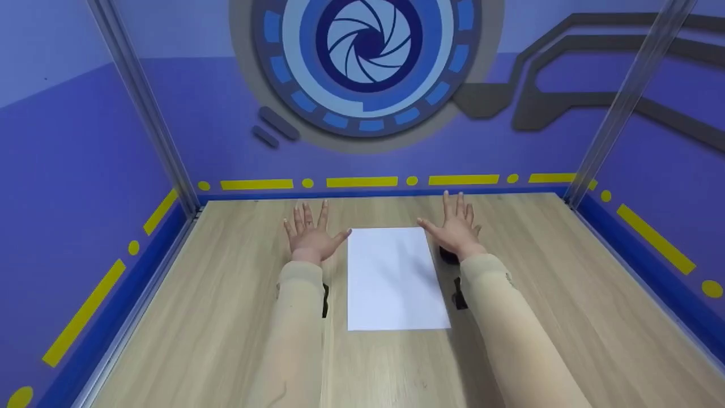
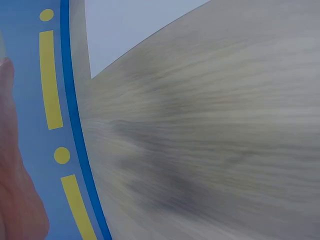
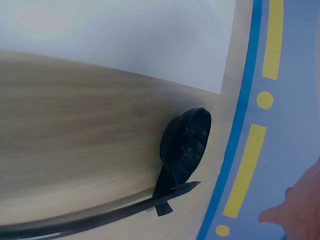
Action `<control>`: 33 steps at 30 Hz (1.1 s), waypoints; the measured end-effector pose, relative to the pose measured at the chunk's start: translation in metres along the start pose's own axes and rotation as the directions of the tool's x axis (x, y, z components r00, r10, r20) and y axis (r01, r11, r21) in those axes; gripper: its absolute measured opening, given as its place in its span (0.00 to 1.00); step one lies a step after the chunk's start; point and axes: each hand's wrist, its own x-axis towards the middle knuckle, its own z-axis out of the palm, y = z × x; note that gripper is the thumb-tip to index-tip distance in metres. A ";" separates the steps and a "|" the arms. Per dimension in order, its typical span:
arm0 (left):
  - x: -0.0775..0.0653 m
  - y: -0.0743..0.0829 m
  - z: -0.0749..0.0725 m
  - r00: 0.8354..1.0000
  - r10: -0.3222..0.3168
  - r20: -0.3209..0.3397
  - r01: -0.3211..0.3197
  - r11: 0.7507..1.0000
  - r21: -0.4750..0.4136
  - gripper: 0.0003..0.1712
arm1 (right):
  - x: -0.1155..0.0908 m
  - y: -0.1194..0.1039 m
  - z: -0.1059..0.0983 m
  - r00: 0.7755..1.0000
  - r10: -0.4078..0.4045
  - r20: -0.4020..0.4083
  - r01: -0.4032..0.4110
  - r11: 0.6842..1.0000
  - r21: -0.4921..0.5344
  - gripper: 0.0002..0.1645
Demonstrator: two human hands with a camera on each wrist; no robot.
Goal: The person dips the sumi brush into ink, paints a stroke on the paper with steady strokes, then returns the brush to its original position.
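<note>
A blank white sheet of paper lies on the wooden table between the two arms. My left hand is spread by the sheet's far left corner, its thumb pointing toward the paper. On the other side, my right hand spreads its fingers near the far right corner. Both hands hold nothing and appear raised off the tabletop. In the right wrist view, a small black dish stands beside the paper. A long dark brush-like stick with a pointed tip lies by it, over a flat black piece; the right arm mostly hides these in the head view.
The wooden table ends at a blue printed back wall with yellow dashes. Side panels and metal corner posts enclose it left and right. Small black parts show beside the sleeves.
</note>
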 end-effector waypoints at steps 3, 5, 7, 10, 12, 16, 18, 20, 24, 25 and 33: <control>-0.003 -0.001 0.001 1.000 0.008 0.000 -0.008 0.998 -0.057 0.57 | 0.001 0.004 0.000 1.000 0.008 -0.001 -0.008 0.998 0.065 0.67; -0.004 -0.003 0.002 1.000 0.010 0.002 -0.010 0.996 -0.088 0.56 | 0.002 0.007 0.001 1.000 0.012 0.000 -0.012 0.994 0.111 0.67; -0.004 -0.004 0.004 1.000 0.010 0.011 -0.009 0.993 -0.121 0.56 | 0.002 0.011 0.001 1.000 0.014 -0.006 -0.013 0.986 0.163 0.67; -0.002 -0.006 0.008 1.000 0.012 0.026 -0.007 0.984 -0.177 0.57 | 0.002 0.016 0.002 1.000 0.009 -0.027 -0.002 0.970 0.243 0.65; -0.003 -0.005 0.010 1.000 0.021 0.023 -0.016 0.977 -0.212 0.57 | 0.002 0.018 0.003 0.999 0.007 -0.037 0.004 0.955 0.298 0.64; -0.007 -0.002 0.013 0.999 0.047 0.007 -0.043 0.954 -0.297 0.56 | 0.000 0.023 0.005 0.999 0.011 -0.045 0.007 0.921 0.389 0.60; -0.010 0.000 0.014 0.998 0.057 0.008 -0.050 0.935 -0.350 0.55 | -0.002 0.025 0.004 0.999 0.018 -0.043 0.002 0.904 0.427 0.60; -0.011 0.002 0.016 0.998 0.064 0.013 -0.054 0.915 -0.401 0.55 | -0.004 0.027 0.003 0.999 0.026 -0.039 -0.005 0.883 0.469 0.59; -0.016 0.004 0.023 0.997 0.074 0.035 -0.047 0.871 -0.488 0.54 | -0.010 0.030 0.002 0.999 0.024 -0.041 0.002 0.837 0.547 0.57; -0.017 0.004 0.025 0.996 0.075 0.042 -0.044 0.860 -0.508 0.53 | -0.012 0.031 0.001 0.999 0.021 -0.044 0.008 0.827 0.562 0.56; -0.037 0.008 0.040 0.991 0.094 0.094 -0.016 0.783 -0.622 0.52 | -0.029 0.038 -0.006 0.999 -0.034 -0.043 0.053 0.755 0.653 0.44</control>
